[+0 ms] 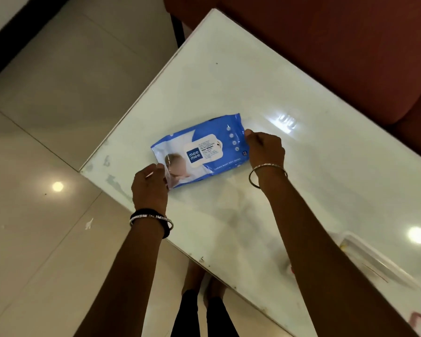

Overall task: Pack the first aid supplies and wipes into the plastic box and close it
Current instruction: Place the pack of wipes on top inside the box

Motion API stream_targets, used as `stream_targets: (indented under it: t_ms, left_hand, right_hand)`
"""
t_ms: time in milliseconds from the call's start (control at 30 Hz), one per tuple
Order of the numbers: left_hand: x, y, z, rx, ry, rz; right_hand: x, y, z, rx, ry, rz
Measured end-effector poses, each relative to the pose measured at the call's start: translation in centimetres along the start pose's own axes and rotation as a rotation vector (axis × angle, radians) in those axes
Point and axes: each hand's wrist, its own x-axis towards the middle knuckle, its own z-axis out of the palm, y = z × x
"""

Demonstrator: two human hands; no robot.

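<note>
1. A blue and white pack of wet wipes (pixel 199 152) lies flat on the white glossy desk (pixel 253 81), near its middle, with the printed side up.
2. The left hand (pixel 150 186) is at the near-left end of the pack; its grip is closed on the crimped edge there, thumb and fingers pinching the plastic.
3. The right hand (pixel 265 149) is at the far-right end of the pack; its fingertips touch the sealed edge and pinch it.
4. So the pack sits between the two hands, held at both short ends.
5. A clear plastic box (pixel 374 259) is at the right side of the desk, partly hidden behind the right forearm, well apart from the pack.
6. Each wrist carries bangles.
</note>
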Motion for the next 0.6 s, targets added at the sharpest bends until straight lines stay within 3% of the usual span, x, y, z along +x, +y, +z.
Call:
stream_targets:
  t_ms: [100,367,600]
  left_hand:
    - [0.3,0.8,0.6,-0.057,-0.077,-0.095]
    - [1.6,0.3,0.4,-0.016,-0.167,-0.063]
    - [-0.5,-0.4,0.3,-0.071,-0.254,-0.023]
  right_hand:
    - [0.9,-0.3,0.4,0.016,-0.034,0.020]
    - [1.3,0.8,0.8,-0.080,0.035,-0.028]
    - [-3.1,2.6,-0.9,0.109,0.166,-0.122]
